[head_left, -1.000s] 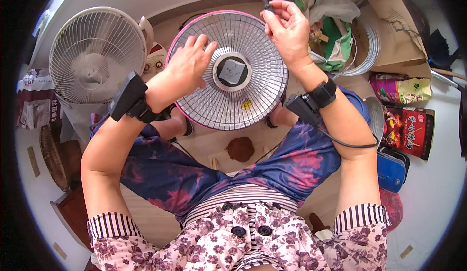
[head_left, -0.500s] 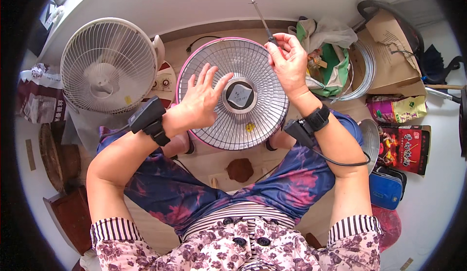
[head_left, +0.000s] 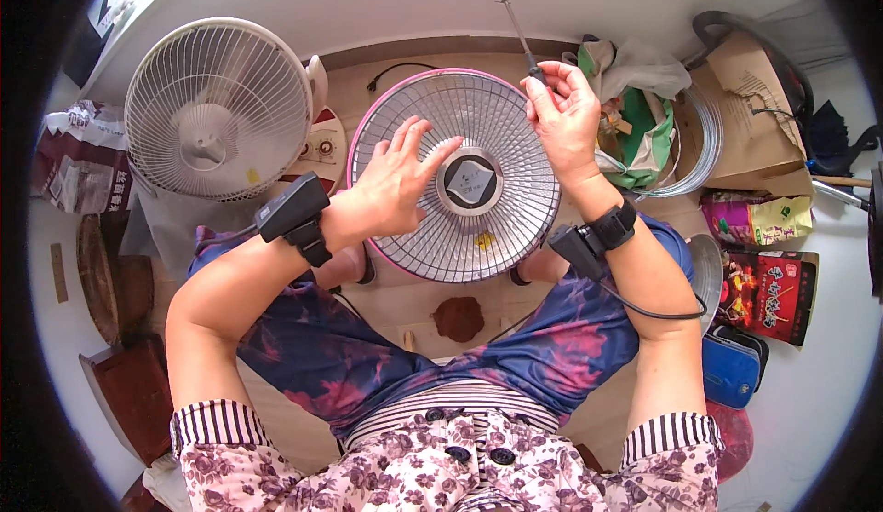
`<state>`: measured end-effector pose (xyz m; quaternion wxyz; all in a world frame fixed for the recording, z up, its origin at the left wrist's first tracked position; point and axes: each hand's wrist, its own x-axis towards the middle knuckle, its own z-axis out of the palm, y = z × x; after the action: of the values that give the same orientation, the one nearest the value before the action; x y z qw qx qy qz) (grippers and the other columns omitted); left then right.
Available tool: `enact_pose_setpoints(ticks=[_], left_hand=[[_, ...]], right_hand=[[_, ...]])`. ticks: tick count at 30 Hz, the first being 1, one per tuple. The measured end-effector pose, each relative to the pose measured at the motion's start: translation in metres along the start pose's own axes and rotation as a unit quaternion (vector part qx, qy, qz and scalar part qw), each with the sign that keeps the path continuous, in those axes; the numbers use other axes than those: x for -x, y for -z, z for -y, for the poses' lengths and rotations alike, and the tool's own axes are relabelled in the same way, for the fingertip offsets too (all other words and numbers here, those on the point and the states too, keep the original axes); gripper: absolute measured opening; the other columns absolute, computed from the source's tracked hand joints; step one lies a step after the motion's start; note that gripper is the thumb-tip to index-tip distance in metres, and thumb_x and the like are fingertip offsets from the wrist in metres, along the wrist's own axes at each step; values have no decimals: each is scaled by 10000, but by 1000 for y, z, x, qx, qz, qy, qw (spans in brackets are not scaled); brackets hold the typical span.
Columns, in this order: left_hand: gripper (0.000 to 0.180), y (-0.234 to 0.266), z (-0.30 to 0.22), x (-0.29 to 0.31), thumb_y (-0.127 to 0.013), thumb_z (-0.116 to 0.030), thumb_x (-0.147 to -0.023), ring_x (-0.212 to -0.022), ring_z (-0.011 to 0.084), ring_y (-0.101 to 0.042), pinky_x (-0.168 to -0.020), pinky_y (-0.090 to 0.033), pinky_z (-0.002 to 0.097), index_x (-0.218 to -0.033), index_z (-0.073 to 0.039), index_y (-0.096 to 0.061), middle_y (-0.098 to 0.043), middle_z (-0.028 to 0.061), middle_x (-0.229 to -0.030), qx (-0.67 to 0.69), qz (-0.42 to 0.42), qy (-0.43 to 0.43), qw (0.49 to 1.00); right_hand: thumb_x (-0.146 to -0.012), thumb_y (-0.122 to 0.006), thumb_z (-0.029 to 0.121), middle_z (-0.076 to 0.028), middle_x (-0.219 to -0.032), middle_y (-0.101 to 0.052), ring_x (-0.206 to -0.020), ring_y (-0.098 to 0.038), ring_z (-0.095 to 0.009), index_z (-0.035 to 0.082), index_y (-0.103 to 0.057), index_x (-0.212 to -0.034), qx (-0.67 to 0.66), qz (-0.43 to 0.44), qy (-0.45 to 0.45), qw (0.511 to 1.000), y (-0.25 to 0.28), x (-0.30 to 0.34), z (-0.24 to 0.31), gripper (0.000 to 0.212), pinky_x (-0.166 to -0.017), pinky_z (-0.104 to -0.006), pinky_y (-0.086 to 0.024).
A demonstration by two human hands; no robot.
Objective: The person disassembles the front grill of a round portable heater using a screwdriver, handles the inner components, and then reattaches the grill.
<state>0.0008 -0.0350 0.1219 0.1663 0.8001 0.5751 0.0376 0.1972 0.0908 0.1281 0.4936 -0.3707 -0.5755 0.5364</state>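
Note:
A round dish heater (head_left: 395, 241) with a pink rim and a wire grille stands between my knees. At its centre is a metal ring with a dark disc (head_left: 474, 183). My left hand (head_left: 403, 183) is over the left half of the grille, fingers spread and holding nothing; whether it touches the wires I cannot tell. Above the heater's right rim, my right hand (head_left: 563, 121) pinches the dark handle of a screwdriver (head_left: 519, 34). Its shaft points up and away from me. Something tiny shows at the tip, too small to make out.
A white fan (head_left: 216, 112) stands left of the heater. On the right are a green-and-white bag (head_left: 639, 135), coiled wire (head_left: 704, 149), a cardboard box (head_left: 750, 98), a red packet (head_left: 765, 296) and a blue case (head_left: 729, 369). A reddish-brown object (head_left: 458, 319) lies on the floor before me.
The whole view has shifted, so the heater, fan and both hands appear farther right. The fingers of my left hand are a little more bent. My right hand keeps hold of the screwdriver.

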Motion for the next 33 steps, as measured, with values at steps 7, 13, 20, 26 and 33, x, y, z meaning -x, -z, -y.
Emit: enact_pose_setpoints(ticks=[7,13,20,26,33], left_hand=[[988,-1,-5,-5,-617,42,-479,-1280,431,-264,-977,-324,515,-1390,-193,-316,-189,211,-1427,57,-28,-92,994],[869,5,10,-8,-531,124,-547,-1239,438,-324,-979,-379,497,-1356,-135,-346,-216,222,-1403,134,-48,-104,984],[803,5,20,-12,-507,187,-567,-1220,421,-349,-967,-416,450,-1327,-35,-369,-210,256,-1406,56,-55,-60,995],[860,8,16,-17,-544,183,-536,-1181,402,-379,-976,-409,428,-1349,1,-334,-178,243,-1448,-6,6,-74,997],[1003,15,13,-18,-515,215,-485,-1128,382,-404,-962,-416,419,-1413,-75,-269,-332,168,-1402,80,-16,-93,992]], right_hand=[[-870,-594,32,-82,-891,-615,-590,-515,-48,-15,-492,-1066,18,8,-3,1000,-1,1,1,226,-457,-167,-395],[-840,-612,8,-53,-847,-596,-588,-525,-45,-16,-516,-1021,3,1,-10,1000,-2,4,5,207,-509,-174,-445],[-844,-609,11,-53,-851,-596,-587,-520,-45,-19,-514,-1034,-4,6,-11,1000,0,4,0,214,-507,-173,-440],[-843,-614,13,-49,-842,-591,-585,-517,-45,-25,-511,-1036,8,9,-8,1000,1,2,1,222,-503,-174,-437],[-835,-607,-9,-44,-844,-579,-587,-518,-48,-16,-517,-1022,-3,0,8,1000,-1,1,-4,208,-500,-182,-439]])
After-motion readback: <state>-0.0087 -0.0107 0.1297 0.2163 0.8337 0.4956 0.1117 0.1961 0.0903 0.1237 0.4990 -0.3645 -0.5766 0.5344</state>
